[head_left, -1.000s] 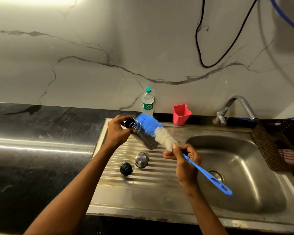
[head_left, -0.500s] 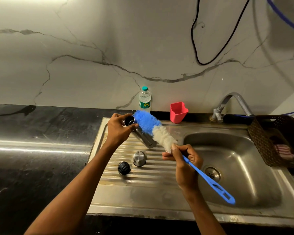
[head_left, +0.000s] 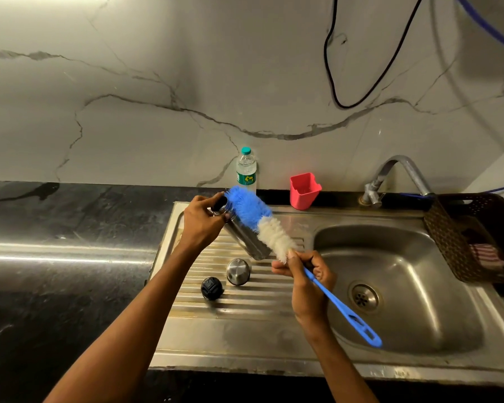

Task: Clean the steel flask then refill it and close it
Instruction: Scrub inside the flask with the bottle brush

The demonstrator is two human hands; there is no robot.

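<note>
Head view shows the left hand (head_left: 200, 223) gripping the rigid, likely slippery steel flask (head_left: 246, 239) near its neck, right hand (head_left: 306, 282) pinching the bottle brush (head_left: 269, 231) handle.

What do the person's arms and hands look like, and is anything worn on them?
Both forearms are bare up to the picture's edge: no sleeves show. The left hand and the right hand wear no gloves, and no watch, bracelet or ring is visible. The nails look short and unpainted, as far as the picture shows.
</note>
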